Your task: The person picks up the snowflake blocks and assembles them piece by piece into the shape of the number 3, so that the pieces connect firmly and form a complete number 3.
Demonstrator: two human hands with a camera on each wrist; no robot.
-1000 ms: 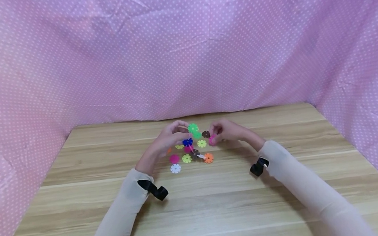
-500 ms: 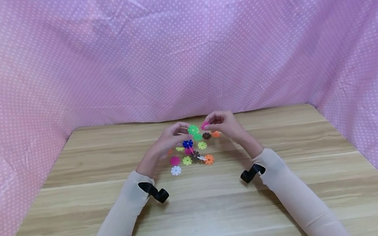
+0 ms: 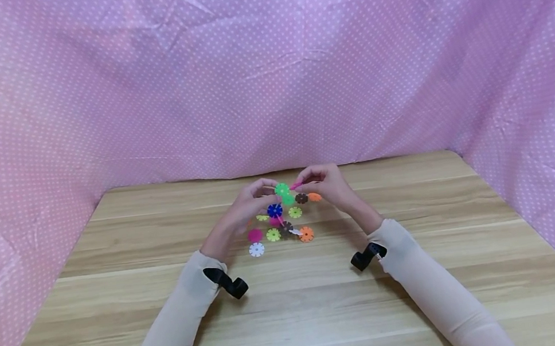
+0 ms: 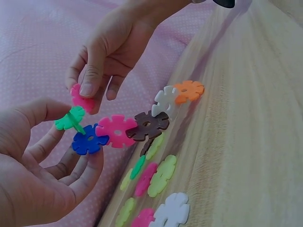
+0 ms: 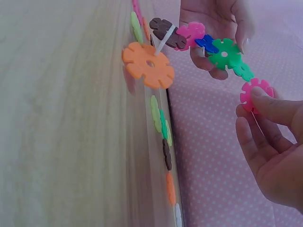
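Held up above the table [image 3: 295, 321], between both hands: a chain [image 4: 106, 127] of slotted discs; runs from orange link [image 5: 142, 68] through white link [image 4: 164, 101], brown link [image 4: 154, 122], pink link [image 4: 110, 130] and blue link [image 4: 87, 145] to a pair of green links [image 5: 232, 57]; comes nearest to the person at the orange end; clamped near the blue and green end by curled fingers and thumb of the left hand [image 3: 250, 202]; at the outer green one, touching or just beside it, a pink disc [image 5: 247, 97]; cannot tell whether slotted in; pinched between thumb and fingers of the right hand [image 3: 330, 187], with the other fingers loosely bent in the right wrist view; lying on the table around and under the chain, several loose discs; below the right hand, loose brown disc [image 3: 301, 198] beside loose orange disc [image 3: 314, 197]; a little nearer to the person, loose yellow disc [image 3: 295, 212]; off to the left, loose pink disc [image 3: 255, 235], with loose white disc [image 3: 253, 250] just in front; near the loose brown one in the right wrist view, loose green disc [image 5: 163, 124]; farther out, pale sleeves [image 3: 167, 336] and black wrist cameras [image 3: 234, 285]; behind the table and at both sides, pink dotted cloth [image 3: 266, 82].
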